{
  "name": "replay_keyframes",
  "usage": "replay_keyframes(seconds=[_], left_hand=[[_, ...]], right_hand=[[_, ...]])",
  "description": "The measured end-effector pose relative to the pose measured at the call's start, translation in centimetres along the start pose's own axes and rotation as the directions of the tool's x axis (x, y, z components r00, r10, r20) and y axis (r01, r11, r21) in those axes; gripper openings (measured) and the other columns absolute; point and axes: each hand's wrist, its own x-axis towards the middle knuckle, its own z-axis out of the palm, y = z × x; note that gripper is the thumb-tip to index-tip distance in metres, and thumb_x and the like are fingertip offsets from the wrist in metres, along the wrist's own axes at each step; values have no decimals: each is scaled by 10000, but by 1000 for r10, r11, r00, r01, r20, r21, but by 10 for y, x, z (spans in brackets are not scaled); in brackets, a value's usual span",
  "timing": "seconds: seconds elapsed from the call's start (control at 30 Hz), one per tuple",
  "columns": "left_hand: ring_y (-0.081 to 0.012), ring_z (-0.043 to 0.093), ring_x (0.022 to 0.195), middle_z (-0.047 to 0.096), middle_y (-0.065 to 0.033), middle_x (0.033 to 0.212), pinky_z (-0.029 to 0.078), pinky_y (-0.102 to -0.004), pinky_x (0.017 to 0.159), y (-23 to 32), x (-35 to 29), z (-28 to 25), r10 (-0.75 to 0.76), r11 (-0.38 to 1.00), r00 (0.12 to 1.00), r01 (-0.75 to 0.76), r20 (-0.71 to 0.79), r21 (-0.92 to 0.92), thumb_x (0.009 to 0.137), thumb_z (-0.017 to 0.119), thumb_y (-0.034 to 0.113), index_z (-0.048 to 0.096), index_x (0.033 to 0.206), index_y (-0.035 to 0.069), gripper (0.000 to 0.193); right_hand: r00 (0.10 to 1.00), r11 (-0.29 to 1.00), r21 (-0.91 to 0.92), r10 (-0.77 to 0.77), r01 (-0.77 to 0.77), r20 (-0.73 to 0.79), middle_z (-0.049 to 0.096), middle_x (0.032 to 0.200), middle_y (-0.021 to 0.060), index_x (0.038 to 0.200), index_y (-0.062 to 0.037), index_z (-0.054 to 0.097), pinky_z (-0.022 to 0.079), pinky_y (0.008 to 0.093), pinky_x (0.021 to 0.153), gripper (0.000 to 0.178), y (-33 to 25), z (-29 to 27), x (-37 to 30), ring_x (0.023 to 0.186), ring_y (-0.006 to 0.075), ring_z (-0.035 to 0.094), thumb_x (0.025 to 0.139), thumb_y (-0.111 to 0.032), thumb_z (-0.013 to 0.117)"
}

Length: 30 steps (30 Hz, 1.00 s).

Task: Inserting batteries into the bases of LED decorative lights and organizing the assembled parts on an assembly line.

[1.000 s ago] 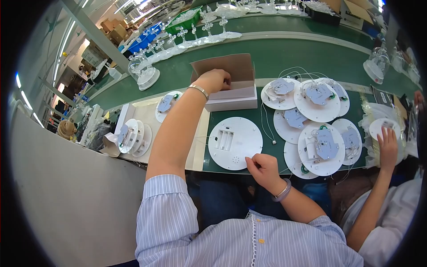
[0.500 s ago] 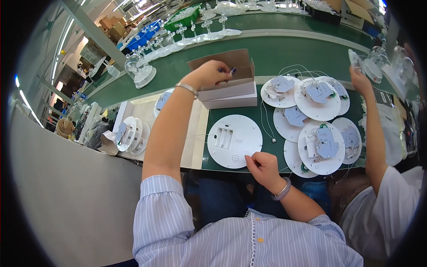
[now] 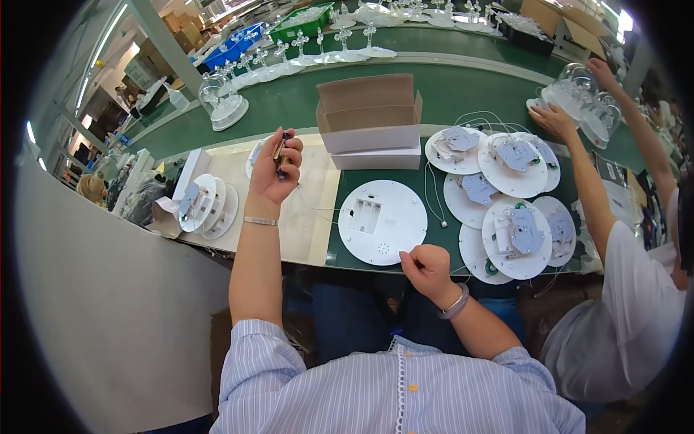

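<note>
Across the green bench (image 3: 289,101), a clear dome (image 3: 221,98) on a white base stands at the left, near a white bottle (image 3: 178,98) and a slanting grey pillar (image 3: 173,54), while clear ornaments (image 3: 300,45) run in a row to its right. Behind them sit a blue bin (image 3: 237,48) and a green bin (image 3: 301,30), both filled, and farther right a black bin (image 3: 522,42) stands beside an open carton (image 3: 578,37). At the far right, a co-worker (image 3: 618,318) in white reaches toward more domes (image 3: 567,94), and a pale grey panel (image 3: 130,311) fills the lower left.
</note>
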Motion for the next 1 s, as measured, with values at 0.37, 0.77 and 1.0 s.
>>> replay_keyframes(seconds=[0.37, 0.77, 1.0], left_hand=[[-23, 391, 514, 414, 55, 669, 324, -182, 409, 5, 66, -5, 652, 467, 715, -118, -251, 876, 770, 633, 316, 536, 1042, 109, 356], [-59, 456, 564, 527, 9, 726, 355, -192, 441, -20, 90, -16, 632, 136, 775, -102, -7, 986, 673, 684, 91, 562, 1015, 66, 364], [-62, 449, 621, 531, 15, 715, 370, -179, 527, -16, 97, -27, 607, 81, 780, -254, 155, 964, 698, 522, -85, 598, 774, 49, 171]], right_hand=[[936, 984, -83, 120, -156, -330, 490, 1059, 132, 1207, 18, 368, 390, 256, 815, 451, 32, -16, 145, 959, 159, 466, 815, -151, 513], [992, 928, -351, 110, -124, -59, 499, 1053, 194, 965, 4, 549, 417, 331, 806, 221, 72, -10, 176, 941, 282, 523, 780, -115, 521], [970, 917, -334, 168, -219, -175, 481, 1118, 162, 1160, -51, 435, 417, 346, 833, 475, 54, -13, 177, 992, 313, 502, 715, -136, 575]])
